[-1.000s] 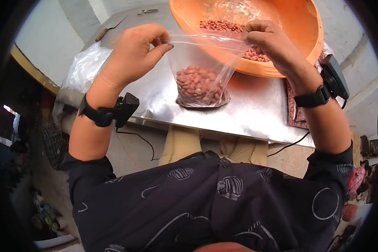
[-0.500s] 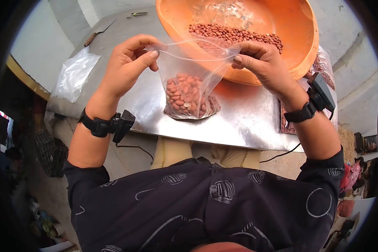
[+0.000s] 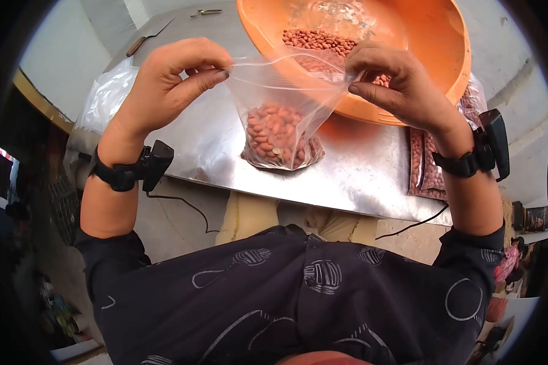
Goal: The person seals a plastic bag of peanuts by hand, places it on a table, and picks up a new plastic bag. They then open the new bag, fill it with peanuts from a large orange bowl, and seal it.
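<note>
A clear zip-lock bag stands upright on the metal table, its lower half full of reddish-brown peanuts. My left hand pinches the bag's top left corner between thumb and fingers. At the opposite top corner, my right hand grips the plastic the same way. Between them the mouth is stretched wide, with the zip strip running across. Behind the bag, an orange basin holds more loose peanuts, partly hidden by my right hand and the bag.
Filled peanut bags lie at the table's right side, partly behind my right forearm. At the left are empty plastic bags. A knife and a small metal tool rest near the far edge.
Both hands have moved slightly apart, drawing the bag's mouth wider and tauter. My left hand has risen a little. The bag's base stays on the table.
</note>
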Demonstrator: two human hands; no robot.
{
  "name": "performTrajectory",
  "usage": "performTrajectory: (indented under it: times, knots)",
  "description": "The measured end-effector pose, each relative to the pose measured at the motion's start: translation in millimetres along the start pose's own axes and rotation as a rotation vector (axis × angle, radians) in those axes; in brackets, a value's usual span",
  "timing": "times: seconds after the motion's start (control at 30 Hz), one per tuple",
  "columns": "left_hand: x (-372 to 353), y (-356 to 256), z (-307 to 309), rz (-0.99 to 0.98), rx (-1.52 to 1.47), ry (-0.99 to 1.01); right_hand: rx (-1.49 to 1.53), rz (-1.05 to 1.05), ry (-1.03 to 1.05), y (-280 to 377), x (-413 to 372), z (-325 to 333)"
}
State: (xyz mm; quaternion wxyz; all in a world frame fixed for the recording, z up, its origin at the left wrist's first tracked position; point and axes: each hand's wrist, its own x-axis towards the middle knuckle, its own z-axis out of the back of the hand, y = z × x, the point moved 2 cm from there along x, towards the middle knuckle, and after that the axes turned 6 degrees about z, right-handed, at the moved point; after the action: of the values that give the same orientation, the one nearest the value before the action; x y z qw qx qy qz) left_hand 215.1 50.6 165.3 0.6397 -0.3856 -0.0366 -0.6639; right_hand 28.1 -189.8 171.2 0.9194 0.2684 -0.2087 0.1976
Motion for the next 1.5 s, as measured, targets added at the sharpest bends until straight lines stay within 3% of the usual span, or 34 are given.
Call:
performTrajectory:
  times: [0.13, 0.33, 0.5, 0.63, 0.8, 0.83, 0.97, 1.07, 1.17, 1.27, 1.4, 1.5]
  knots:
    - [-4, -3, 5, -0.003, 0.094, -0.038, -0.052, -0.065, 0.006, 4, -2, 0]
    - [1, -19, 24, -0.096, 0.257, -0.067, -0.166, 0.177, -0.01, 44, 9, 18]
    - [4, -2, 11, -0.097, 0.351, -0.067, -0.251, -0.006, 0.007, 25, 3, 4]
    - [14, -4, 20, -0.095, 0.339, -0.077, -0.169, 0.023, -0.079, 28, 12, 15]
    - [14, 10, 4, -0.095, 0.319, -0.055, -0.208, -0.062, 0.029, 10, 5, 3]
    - [11, 14, 1, -0.009, 0.266, -0.01, -0.187, -0.075, 0.046, 5, 4, 2]
    - [11, -2, -5, -0.119, 0.237, -0.012, 0.074, -0.058, 0.032, -3, 6, 8]
    - [16, -6, -13, -0.208, 0.277, -0.059, 0.141, -0.013, 0.215, -2, 13, 16]
    - [18, -6, -18, -0.247, 0.308, -0.075, 0.281, -0.044, 0.2, -10, 19, 23]
    - [20, -17, -16, -0.278, 0.257, -0.1, 0.289, -0.332, 0.146, -51, 23, 46]
    - [16, -15, -17, -0.254, 0.247, -0.122, -0.229, -0.668, 0.504, -114, 22, 45]
    - [16, -12, -17, -0.223, 0.238, -0.155, -0.367, -0.597, 0.621, -150, 19, 27]
